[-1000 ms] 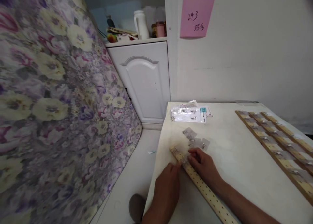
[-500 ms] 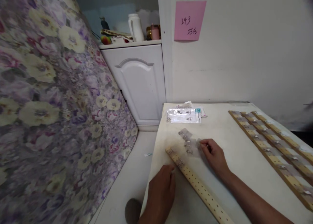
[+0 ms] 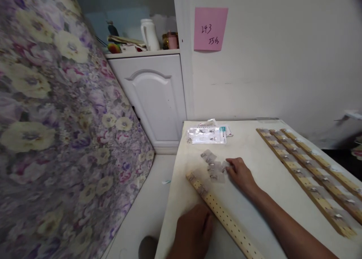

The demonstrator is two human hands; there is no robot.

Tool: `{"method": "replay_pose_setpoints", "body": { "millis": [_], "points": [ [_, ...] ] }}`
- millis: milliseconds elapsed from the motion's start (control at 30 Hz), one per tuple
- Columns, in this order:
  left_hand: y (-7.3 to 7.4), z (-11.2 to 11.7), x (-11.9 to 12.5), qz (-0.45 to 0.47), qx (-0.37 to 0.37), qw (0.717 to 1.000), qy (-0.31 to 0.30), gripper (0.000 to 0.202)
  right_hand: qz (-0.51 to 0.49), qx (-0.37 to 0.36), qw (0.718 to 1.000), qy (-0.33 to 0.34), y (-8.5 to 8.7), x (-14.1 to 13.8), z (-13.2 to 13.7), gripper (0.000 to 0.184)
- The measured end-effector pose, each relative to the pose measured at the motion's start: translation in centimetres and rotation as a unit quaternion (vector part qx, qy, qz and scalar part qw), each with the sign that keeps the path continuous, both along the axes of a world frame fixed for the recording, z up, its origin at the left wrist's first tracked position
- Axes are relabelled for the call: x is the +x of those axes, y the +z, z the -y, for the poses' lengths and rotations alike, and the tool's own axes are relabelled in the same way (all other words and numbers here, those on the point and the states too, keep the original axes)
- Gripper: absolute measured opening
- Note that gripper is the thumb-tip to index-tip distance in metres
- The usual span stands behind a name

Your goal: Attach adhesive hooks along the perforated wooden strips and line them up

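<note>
My right hand (image 3: 241, 174) has its thumb and index finger closed at the edge of a small clear adhesive hook (image 3: 224, 167). That piece lies at the right of several similar transparent squares with metal hooks (image 3: 216, 172). Nearer to me, a pale wooden strip with rows of holes (image 3: 226, 214) runs diagonally across the table. Two clear hook pieces (image 3: 201, 190) sit at its far end. My left hand (image 3: 194, 228) is curled beside the strip's left edge; its fingertips are turned under, and whether anything is in them is hidden.
Three wooden strips (image 3: 304, 179) bearing clear hook pieces lie along the right of the white table (image 3: 240, 138). A clear hook package (image 3: 206, 135) rests near the back edge. A wall bounds the back, and a floral curtain (image 3: 70, 138) hangs to the left.
My left hand has shifted nearer to me and rightward along the strip. My right thumb and index finger have changed their hold at the rightmost clear hook. The view has turned slightly right.
</note>
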State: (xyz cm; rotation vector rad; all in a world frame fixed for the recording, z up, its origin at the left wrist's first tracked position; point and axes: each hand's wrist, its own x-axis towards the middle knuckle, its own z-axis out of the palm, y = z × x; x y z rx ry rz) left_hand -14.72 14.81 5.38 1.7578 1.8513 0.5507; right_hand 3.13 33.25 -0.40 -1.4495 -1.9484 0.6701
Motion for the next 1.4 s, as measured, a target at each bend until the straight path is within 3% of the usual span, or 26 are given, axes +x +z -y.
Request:
{"method": "replay_pose_setpoints", "body": {
  "millis": [300,567,767,967,1233,1400],
  "points": [
    [0.1,0.0,0.2,0.031,0.01,0.999,-0.002,0.022,-0.109,-0.051,0.992,-0.031,-0.1,0.5,-0.6,0.015],
    [0.3,0.2,0.2,-0.019,0.007,1.0,-0.017,0.022,-0.243,-0.141,0.959,0.037,0.3,1.8,0.0,0.032],
    [0.2,0.9,0.3,-0.058,0.007,0.998,-0.038,0.022,-0.385,-0.237,0.885,0.11,1.6,1.9,3.7,0.036],
    [-0.1,2.4,0.2,-0.068,0.012,0.996,-0.053,0.025,-0.349,-0.322,0.859,0.191,1.2,0.6,7.1,0.032],
    [-1.3,2.5,0.1,-0.072,0.023,0.996,-0.049,0.036,-0.305,-0.342,0.868,0.19,1.4,0.3,7.3,0.033],
    [-1.2,2.3,0.2,-0.085,-0.01,0.995,-0.048,0.044,-0.284,-0.347,0.874,0.185,1.4,-0.1,7.8,0.025]
  ]
}}
